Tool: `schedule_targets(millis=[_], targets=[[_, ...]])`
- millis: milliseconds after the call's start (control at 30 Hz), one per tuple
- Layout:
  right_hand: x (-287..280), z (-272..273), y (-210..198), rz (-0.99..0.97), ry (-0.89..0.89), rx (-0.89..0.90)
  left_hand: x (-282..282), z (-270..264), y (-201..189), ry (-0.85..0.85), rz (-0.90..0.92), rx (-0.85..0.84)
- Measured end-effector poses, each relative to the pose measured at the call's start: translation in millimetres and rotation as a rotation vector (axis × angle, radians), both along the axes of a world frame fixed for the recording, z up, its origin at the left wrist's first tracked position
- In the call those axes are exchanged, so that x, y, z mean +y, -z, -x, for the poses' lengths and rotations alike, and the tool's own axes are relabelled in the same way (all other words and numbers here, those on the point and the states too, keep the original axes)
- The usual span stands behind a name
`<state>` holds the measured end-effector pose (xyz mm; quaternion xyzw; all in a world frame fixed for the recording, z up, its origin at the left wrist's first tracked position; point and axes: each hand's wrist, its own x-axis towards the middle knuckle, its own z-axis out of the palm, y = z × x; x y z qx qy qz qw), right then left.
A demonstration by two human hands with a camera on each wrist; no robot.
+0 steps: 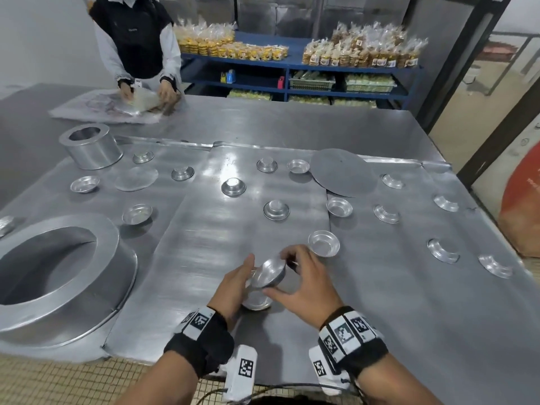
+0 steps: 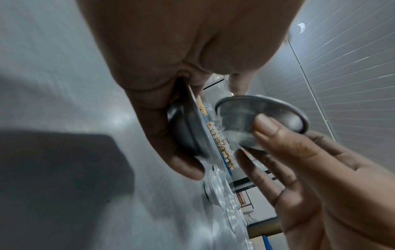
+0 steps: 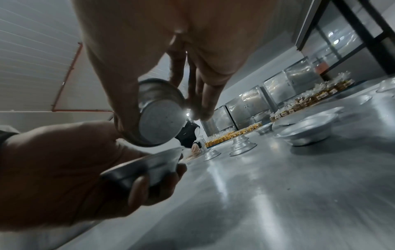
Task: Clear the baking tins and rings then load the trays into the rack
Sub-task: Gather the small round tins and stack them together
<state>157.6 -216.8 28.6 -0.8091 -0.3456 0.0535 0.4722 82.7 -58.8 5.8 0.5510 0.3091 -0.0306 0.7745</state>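
Note:
Low near the table's front edge, my left hand (image 1: 247, 283) grips a small round aluminium tin (image 1: 257, 301) from the side; the same tin (image 2: 188, 133) sits edge-on against the left palm. My right hand (image 1: 287, 274) pinches a second small tin (image 1: 268, 273) between thumb and fingers, tilted with its flat bottom up, just above the left hand's tin. That bottom (image 3: 160, 121) faces the right wrist camera. Several more small tins lie scattered on the flat metal trays (image 1: 233, 235), some upside down. A large ring (image 1: 58, 273) stands at the left, a smaller one (image 1: 90, 147) behind it.
Two flat round discs (image 1: 343, 172) (image 1: 136, 178) lie on the trays. Across the steel table another person (image 1: 137, 39) handles a plastic bag. Blue shelves (image 1: 292, 65) with packed biscuits stand behind. An orange sack (image 1: 523, 206) sits past the right edge.

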Motion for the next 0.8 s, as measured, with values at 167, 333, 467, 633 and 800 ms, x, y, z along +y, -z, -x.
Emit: schedule_targets(millis=[167, 333, 467, 633, 800], targets=[[-4.2, -15.8, 10.8, 0.020, -0.075, 0.102, -11.5, -8.7, -6.5, -0.043, -0.011, 0.040], [-6.3, -28.5, 22.9, 0.068, -0.135, 0.204, -18.5, -16.2, -1.2, -0.082, -0.074, 0.033], [-8.5, -37.8, 30.3, 0.094, -0.207, 0.268, -21.7, -19.1, 1.2, -0.097, -0.051, 0.030], [-14.9, -55.6, 35.5, 0.181, -0.337, 0.342, -23.6, -19.5, 3.6, -0.127, -0.047, 0.035], [-18.8, -86.8, 30.4, 0.299, -0.293, 0.223, -27.3, -23.2, 3.9, -0.147, -0.061, 0.039]])
